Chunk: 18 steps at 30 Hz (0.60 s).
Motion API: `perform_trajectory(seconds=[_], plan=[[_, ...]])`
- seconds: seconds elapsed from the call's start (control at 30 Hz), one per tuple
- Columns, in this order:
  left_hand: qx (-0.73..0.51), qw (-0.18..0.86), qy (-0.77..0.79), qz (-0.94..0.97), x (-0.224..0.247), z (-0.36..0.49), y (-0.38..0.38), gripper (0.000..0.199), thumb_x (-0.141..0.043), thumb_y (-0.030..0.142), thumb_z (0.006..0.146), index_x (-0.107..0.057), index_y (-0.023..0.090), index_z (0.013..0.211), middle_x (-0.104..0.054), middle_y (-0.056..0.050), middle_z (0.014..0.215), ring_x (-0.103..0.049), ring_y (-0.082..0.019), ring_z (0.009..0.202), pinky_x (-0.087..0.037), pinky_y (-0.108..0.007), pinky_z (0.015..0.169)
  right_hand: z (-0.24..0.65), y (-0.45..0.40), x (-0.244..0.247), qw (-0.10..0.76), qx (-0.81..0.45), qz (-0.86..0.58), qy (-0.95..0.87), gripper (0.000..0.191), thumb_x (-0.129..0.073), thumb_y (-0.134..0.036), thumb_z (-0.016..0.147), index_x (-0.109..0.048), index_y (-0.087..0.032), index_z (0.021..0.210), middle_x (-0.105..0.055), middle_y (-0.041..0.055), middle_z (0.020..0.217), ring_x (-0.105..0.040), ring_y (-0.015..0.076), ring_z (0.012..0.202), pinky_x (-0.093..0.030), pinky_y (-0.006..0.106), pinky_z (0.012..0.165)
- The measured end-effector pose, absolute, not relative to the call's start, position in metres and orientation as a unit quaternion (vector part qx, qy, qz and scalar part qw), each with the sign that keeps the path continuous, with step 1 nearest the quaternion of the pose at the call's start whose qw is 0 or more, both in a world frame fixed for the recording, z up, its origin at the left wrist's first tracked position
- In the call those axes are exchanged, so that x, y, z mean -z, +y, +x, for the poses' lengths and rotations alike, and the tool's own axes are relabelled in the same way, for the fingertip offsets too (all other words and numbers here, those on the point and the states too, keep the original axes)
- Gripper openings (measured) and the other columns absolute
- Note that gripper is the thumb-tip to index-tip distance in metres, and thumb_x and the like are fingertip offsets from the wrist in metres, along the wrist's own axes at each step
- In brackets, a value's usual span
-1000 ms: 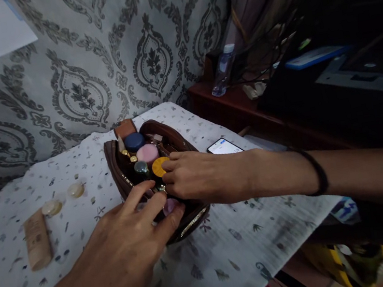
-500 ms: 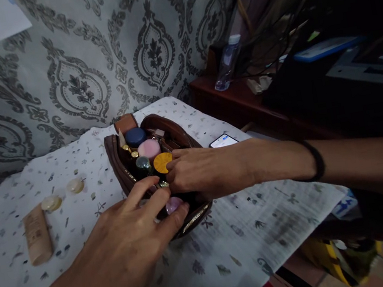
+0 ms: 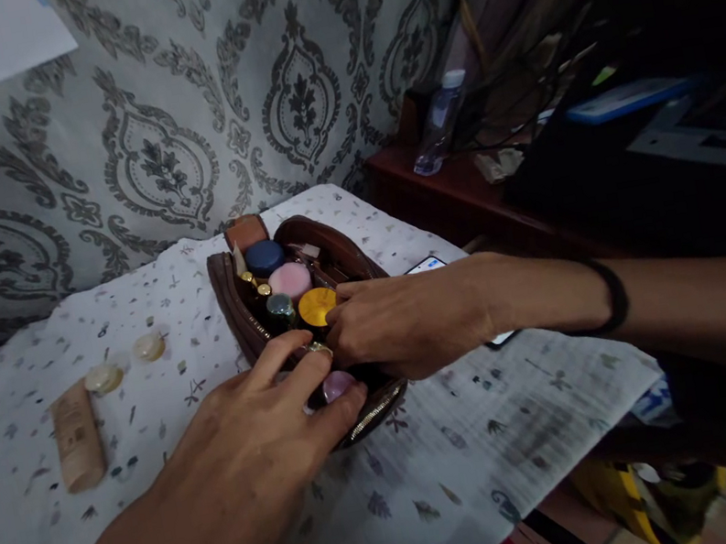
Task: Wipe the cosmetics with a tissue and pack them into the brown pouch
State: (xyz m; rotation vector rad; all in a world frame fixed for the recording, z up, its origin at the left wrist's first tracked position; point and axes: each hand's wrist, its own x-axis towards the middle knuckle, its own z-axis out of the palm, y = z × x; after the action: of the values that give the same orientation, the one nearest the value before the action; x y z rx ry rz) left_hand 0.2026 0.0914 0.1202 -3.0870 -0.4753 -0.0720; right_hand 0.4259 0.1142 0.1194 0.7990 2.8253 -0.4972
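Note:
A brown zippered pouch [image 3: 230,308] lies unzipped on the table, packed with small cosmetic containers. Among them are a dark blue round lid [image 3: 264,258], a pink round lid [image 3: 290,280], a silvery cap [image 3: 281,308] and a yellow round lid [image 3: 317,307]. My left hand [image 3: 257,429] rests over the near side of the pouch, fingers apart, its tips around a purple round cap [image 3: 338,386]. Inside the pouch, next to the yellow lid, my right hand [image 3: 406,320] is curled with its fingertips hidden; what they hold, if anything, does not show.
A beige tube [image 3: 77,438] and two small pale jars, one jar [image 3: 103,378] beside the other jar [image 3: 150,347], lie at left on the patterned cloth [image 3: 150,294]. A phone [image 3: 428,264] lies partly under my right wrist. A bottle [image 3: 441,119] stands on the reddish-brown desk [image 3: 388,170].
The view has shifted slightly, so the scene sits a little further right. Both hands stay at the pouch, with barely any movement of the fingers.

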Motion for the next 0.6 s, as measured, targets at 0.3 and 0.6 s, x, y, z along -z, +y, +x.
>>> perform_trajectory(seconds=[0.3, 0.6], plan=[[0.009, 0.014, -0.156, -0.988, -0.124, 0.204, 0.090, 0.053, -0.050, 0.001, 0.081, -0.056, 0.023, 0.129, -0.058, -0.010, 0.126, -0.043, -0.031, 0.134, -0.058, -0.033, 0.074, 0.428, 0.103, -0.116, 0.015, 0.151, 0.284, 0.947, 0.017, -0.053, -0.003, 0.088, -0.066, -0.014, 0.081, -0.063, 0.0022, 0.074, -0.051, 0.0146, 0.070, -0.038, 0.030, 0.071], [0.023, 0.027, -0.156, -0.987, -0.125, 0.204, 0.089, 0.057, -0.045, -0.004, 0.079, -0.058, 0.023, 0.127, -0.061, -0.010, 0.126, -0.044, -0.029, 0.135, -0.060, -0.032, 0.076, 0.434, 0.103, -0.102, -0.031, 0.124, 0.276, 0.953, 0.016, -0.055, -0.003, 0.085, -0.066, -0.013, 0.082, -0.065, 0.0065, 0.079, -0.055, 0.0179, 0.074, -0.041, 0.032, 0.071]])
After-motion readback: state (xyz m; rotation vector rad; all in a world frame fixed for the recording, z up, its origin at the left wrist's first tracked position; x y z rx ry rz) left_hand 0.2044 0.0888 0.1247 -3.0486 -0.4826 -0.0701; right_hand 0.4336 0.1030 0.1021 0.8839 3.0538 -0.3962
